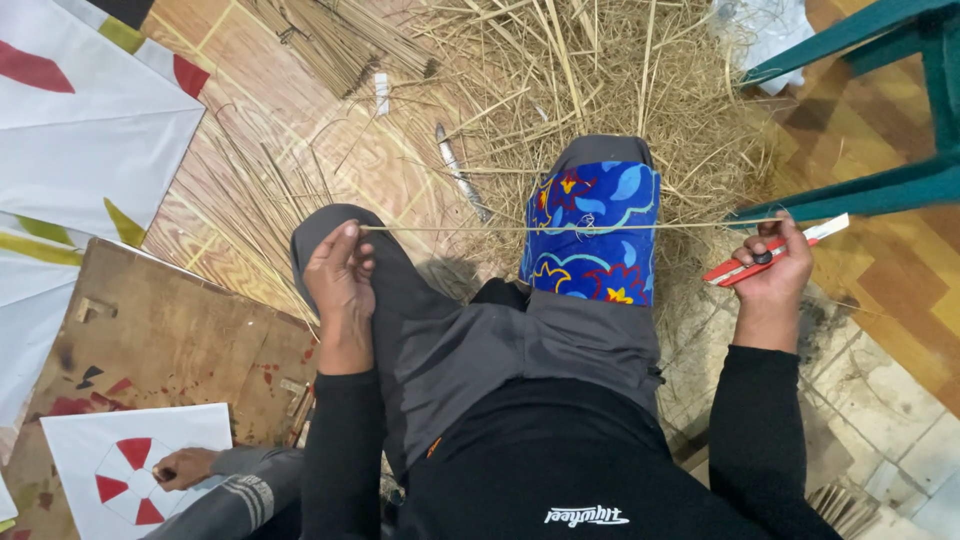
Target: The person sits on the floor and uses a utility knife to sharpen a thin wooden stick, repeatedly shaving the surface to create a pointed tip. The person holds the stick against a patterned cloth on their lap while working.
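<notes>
We see a thin stick (560, 227) stretched level across both knees, just above a blue patterned cloth (592, 232) that wraps the right knee. Our left hand (340, 275) pinches the stick's left end between thumb and fingertips, fingers curled closed, resting on the left knee of the grey trousers (480, 350). Our right hand (770, 268) is closed around a red cutter (770, 255) with its pale blade end pointing right; the stick's right end meets this hand at the fingers, and the thumb lies on the cutter's black slider. Whether the blade touches the stick, we cannot tell. Beyond the knees lies a heap of straw (600, 80) on the wood-pattern floor (300, 130), with a bundle of thin sticks (330, 40) further left. A knife (460, 175) lies at the straw's left edge, near the left knee. A teal stool (880, 110) stands at the right, close to the right hand. At far left are white kites (80, 120) with red and yellow patches. Below them a brown board (170, 340) carries a white sheet (130, 470) with a red ring design; another person's hand (185, 467) rests on that sheet, well apart from our own hands.
</notes>
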